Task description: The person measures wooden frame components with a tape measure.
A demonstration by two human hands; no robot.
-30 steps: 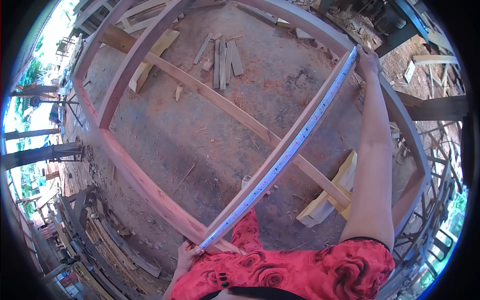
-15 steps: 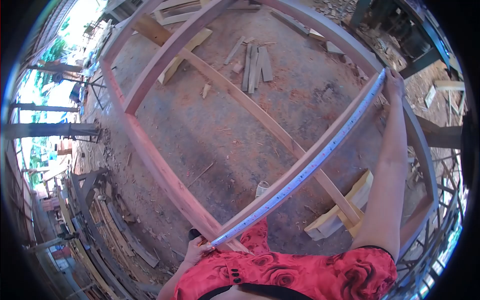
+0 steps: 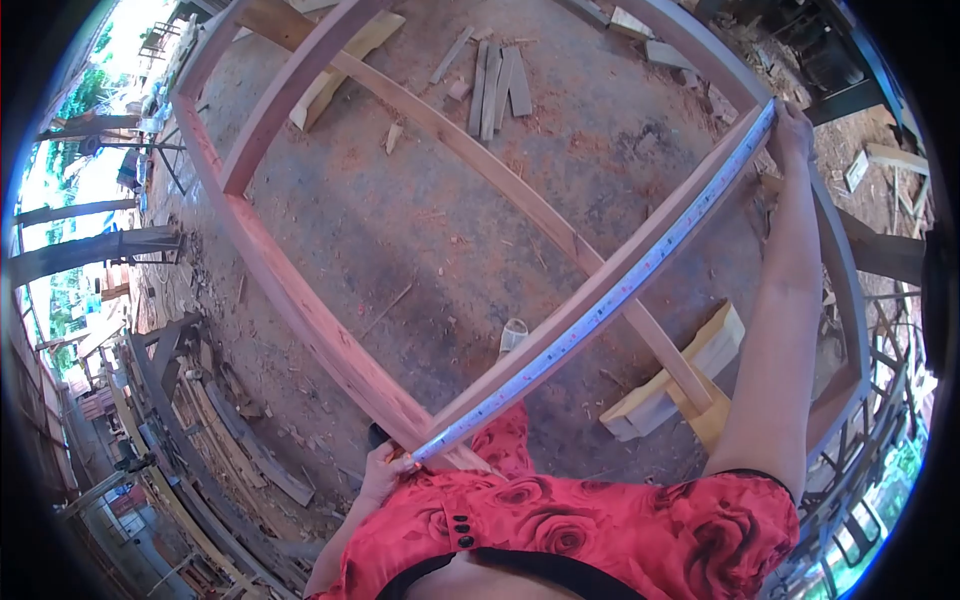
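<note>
A pale tape measure (image 3: 610, 300) is stretched along a wooden crosspiece (image 3: 560, 345) of a large wooden frame (image 3: 310, 320). My left hand (image 3: 383, 474) is closed around the near end of the tape, beside the corner where the crosspiece meets the reddish side rail. Whether it grips the case or the tip is hard to see. At the other end, my right hand (image 3: 793, 133) reaches out with the arm extended, its fingers closed on the tape against the far corner; some fingers are hidden behind the wood.
A long thin batten (image 3: 500, 180) runs beneath the crosspiece to a yellowish timber block (image 3: 675, 385). Loose offcuts (image 3: 497, 90) lie on the dirt floor. Stacked planks (image 3: 240, 440) are at the left, a dark metal stand (image 3: 840, 105) at upper right. A light-coloured shoe (image 3: 513, 335) shows below the crosspiece.
The view has tilted and shifted slightly, so the frame and both hands appear higher. Both hands stay at the ends of the stretched tape; it still lies along the crosspiece.
</note>
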